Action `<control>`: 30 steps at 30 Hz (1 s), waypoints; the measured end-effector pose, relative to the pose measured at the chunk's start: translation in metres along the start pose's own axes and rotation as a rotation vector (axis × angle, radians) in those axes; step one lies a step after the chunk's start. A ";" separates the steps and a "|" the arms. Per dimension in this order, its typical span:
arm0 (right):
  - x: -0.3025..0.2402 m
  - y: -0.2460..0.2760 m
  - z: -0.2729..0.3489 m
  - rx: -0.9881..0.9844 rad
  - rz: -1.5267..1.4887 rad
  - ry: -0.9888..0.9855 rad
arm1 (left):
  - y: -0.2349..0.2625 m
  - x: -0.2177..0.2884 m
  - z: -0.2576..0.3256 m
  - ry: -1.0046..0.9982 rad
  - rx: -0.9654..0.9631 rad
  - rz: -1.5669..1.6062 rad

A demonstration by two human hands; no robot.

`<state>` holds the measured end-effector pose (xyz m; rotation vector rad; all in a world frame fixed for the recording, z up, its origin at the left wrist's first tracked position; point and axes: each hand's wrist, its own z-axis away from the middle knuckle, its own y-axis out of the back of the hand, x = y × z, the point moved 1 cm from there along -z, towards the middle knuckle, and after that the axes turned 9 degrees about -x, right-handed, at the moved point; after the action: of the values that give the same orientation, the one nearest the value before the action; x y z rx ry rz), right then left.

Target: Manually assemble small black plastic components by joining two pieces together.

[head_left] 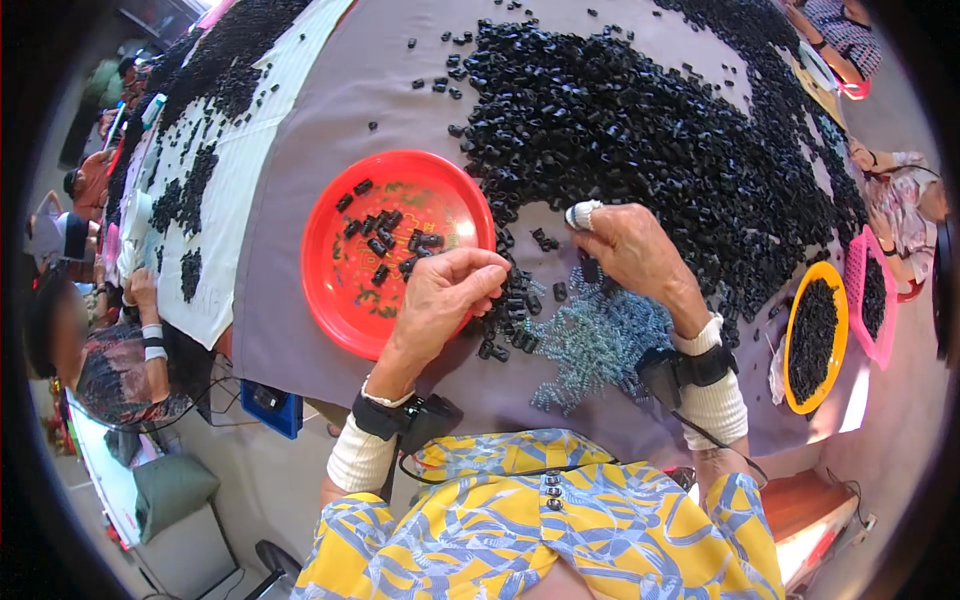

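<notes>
My left hand point(450, 295) is over the right rim of a red round tray point(330, 290), its thumb and fingers pressed together; what they hold is too small to tell. Several small black plastic pieces point(380, 240) lie in the tray. My right hand point(640, 255) is curled above the near edge of a big heap of black pieces point(620, 120). One of its fingers wears a white wrap, and its fingertips are partly hidden, so its hold cannot be made out. Between and below my hands lies a pile of small bluish springs point(590, 350), with loose black pieces beside it.
At the right stand a yellow basket point(843, 330) and a pink basket point(862, 250), both with black pieces. A grey cloth point(290, 220) covers the table. Other people sit at the left and right, and a white-covered table point(215, 290) adjoins at left.
</notes>
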<state>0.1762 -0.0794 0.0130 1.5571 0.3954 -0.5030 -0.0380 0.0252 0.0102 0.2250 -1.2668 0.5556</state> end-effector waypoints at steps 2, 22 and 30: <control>0.007 0.004 0.004 0.026 0.004 0.000 | 0.000 0.001 -0.001 -0.002 -0.011 0.014; 0.003 -0.011 0.006 0.001 0.132 0.055 | 0.002 -0.005 -0.004 -0.019 0.029 0.038; 0.001 -0.005 0.014 -0.050 0.131 -0.006 | 0.011 -0.009 -0.005 -0.060 0.013 0.049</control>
<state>0.1734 -0.0930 0.0075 1.5219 0.2966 -0.3931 -0.0408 0.0341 -0.0014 0.2234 -1.3304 0.6024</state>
